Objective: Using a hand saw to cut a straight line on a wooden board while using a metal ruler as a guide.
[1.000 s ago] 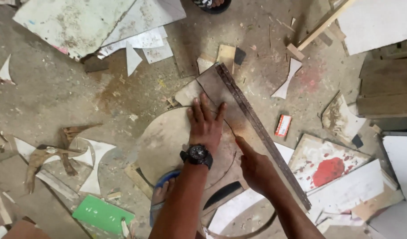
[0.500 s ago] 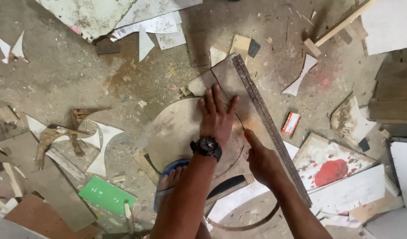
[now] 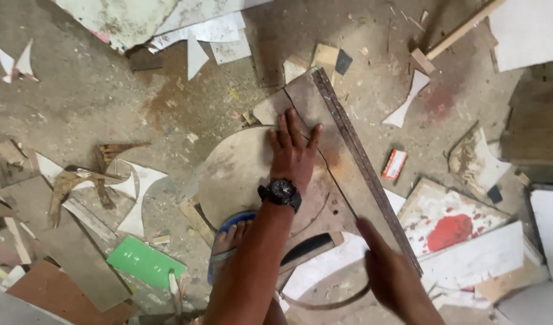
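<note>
While you crouched over the littered floor [image 3: 96, 102], the brown board [image 3: 324, 150] lay in front of your sandalled foot [image 3: 228, 241], and everything else sat around it. Partly under that board's left side lay a round disc [image 3: 234, 174]. Along the board's right edge ran a long metal ruler [image 3: 366, 168]. Your left hand [image 3: 293, 153] pressed flat on the board, fingers spread, gripping nothing. Your right hand [image 3: 391, 274] hovered near the ruler's lower end, loosely curled and empty. Right of the ruler lay a small red box [image 3: 395, 164].
</note>
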